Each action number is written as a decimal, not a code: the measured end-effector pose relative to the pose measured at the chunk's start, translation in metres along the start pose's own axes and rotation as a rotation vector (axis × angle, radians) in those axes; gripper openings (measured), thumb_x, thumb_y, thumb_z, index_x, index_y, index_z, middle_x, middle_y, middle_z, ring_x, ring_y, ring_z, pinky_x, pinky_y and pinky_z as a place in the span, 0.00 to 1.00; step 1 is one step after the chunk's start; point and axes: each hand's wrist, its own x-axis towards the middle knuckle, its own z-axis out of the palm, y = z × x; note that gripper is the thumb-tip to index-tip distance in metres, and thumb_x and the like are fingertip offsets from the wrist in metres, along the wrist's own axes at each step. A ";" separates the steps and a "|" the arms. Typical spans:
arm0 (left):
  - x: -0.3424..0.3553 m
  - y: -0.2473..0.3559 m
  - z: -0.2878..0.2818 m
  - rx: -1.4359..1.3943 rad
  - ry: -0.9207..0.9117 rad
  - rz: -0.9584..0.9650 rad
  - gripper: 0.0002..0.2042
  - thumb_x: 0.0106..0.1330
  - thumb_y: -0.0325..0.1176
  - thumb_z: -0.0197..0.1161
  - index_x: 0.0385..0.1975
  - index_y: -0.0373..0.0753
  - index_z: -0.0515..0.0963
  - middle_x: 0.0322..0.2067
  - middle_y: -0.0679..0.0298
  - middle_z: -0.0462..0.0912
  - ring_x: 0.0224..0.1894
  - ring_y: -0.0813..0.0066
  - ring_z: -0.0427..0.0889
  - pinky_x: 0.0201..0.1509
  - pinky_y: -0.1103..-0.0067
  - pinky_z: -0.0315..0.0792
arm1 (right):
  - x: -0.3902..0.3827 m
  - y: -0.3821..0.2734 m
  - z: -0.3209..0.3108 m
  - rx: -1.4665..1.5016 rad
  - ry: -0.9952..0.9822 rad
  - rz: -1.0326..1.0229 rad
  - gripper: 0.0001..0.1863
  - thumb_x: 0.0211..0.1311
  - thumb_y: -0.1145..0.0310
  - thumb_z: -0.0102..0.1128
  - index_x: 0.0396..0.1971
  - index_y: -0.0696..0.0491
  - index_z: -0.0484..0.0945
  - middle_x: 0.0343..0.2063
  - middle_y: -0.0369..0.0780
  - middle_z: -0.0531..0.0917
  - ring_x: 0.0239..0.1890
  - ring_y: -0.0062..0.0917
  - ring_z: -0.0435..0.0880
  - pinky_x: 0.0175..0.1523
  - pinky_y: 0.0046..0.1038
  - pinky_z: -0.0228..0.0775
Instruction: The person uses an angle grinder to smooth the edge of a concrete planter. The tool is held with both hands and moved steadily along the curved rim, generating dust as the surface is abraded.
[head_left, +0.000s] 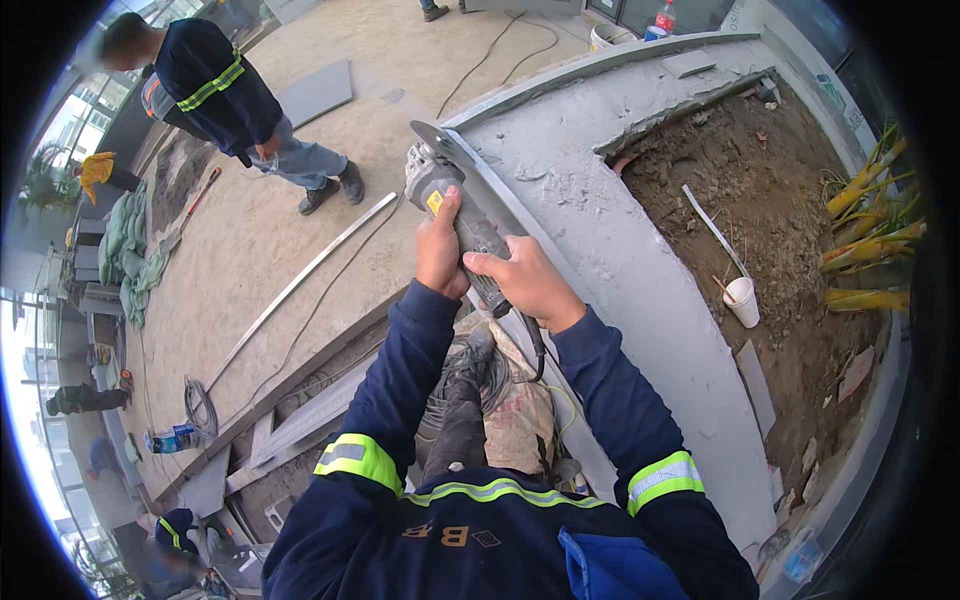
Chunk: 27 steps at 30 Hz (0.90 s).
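Note:
Both hands hold an angle grinder point(482, 228) with a grey body and a thin cutting disc at its far end. My left hand point(440, 245) is closed around the left side of the body, its thumb lying along the casing near the yellow label. Farther back, my right hand point(530, 282) grips the rear of the body, thumb across the top. A black cord point(541, 352) hangs from the rear end. The disc overlaps the edge of a grey plastered ledge point(590, 215) in view; whether it touches, I cannot tell.
Right of the ledge lies a soil bed with a white cup point(741, 300) and a yellow-stemmed plant point(875, 225). A co-worker point(225, 95) stands at the upper left. A long metal strip point(300, 290) and cables lie on the floor. Below me sits a pale sack point(520, 420).

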 end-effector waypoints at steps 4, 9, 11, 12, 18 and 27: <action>0.010 0.002 -0.003 0.035 0.016 -0.011 0.21 0.74 0.49 0.61 0.46 0.34 0.71 0.30 0.55 0.81 0.30 0.63 0.86 0.34 0.68 0.84 | 0.009 -0.001 -0.001 0.018 -0.023 0.004 0.16 0.64 0.63 0.65 0.38 0.63 0.80 0.23 0.40 0.82 0.20 0.21 0.81 0.25 0.25 0.73; 0.018 0.001 -0.009 0.003 0.026 0.000 0.21 0.73 0.50 0.62 0.46 0.34 0.72 0.30 0.55 0.82 0.29 0.62 0.86 0.33 0.67 0.83 | 0.012 -0.007 0.002 -0.019 -0.014 0.099 0.18 0.63 0.64 0.66 0.40 0.66 0.80 0.26 0.41 0.84 0.24 0.23 0.83 0.29 0.28 0.75; 0.021 0.002 -0.010 0.007 0.017 0.002 0.21 0.73 0.50 0.62 0.46 0.35 0.72 0.30 0.54 0.82 0.29 0.62 0.86 0.33 0.67 0.83 | 0.011 -0.008 0.004 0.033 -0.024 0.080 0.17 0.64 0.61 0.66 0.36 0.62 0.80 0.23 0.39 0.82 0.19 0.21 0.81 0.24 0.25 0.73; 0.023 0.001 -0.010 0.007 0.013 0.005 0.21 0.72 0.50 0.62 0.46 0.35 0.72 0.30 0.54 0.82 0.29 0.61 0.86 0.33 0.67 0.83 | 0.011 -0.009 0.004 0.029 -0.019 0.078 0.17 0.64 0.61 0.66 0.36 0.62 0.80 0.23 0.40 0.82 0.19 0.21 0.82 0.24 0.25 0.74; 0.023 0.002 -0.007 0.004 0.042 -0.020 0.20 0.72 0.45 0.64 0.49 0.33 0.74 0.35 0.57 0.84 0.31 0.65 0.86 0.35 0.69 0.81 | 0.017 -0.001 -0.001 -0.030 0.010 0.067 0.18 0.63 0.62 0.66 0.38 0.65 0.80 0.25 0.41 0.83 0.22 0.23 0.82 0.27 0.26 0.74; 0.030 0.001 -0.015 0.003 -0.031 -0.012 0.20 0.73 0.45 0.63 0.50 0.33 0.74 0.34 0.56 0.83 0.31 0.63 0.85 0.34 0.68 0.81 | 0.022 0.008 0.001 0.033 0.019 -0.017 0.17 0.63 0.63 0.66 0.38 0.65 0.81 0.25 0.41 0.83 0.21 0.22 0.82 0.25 0.27 0.74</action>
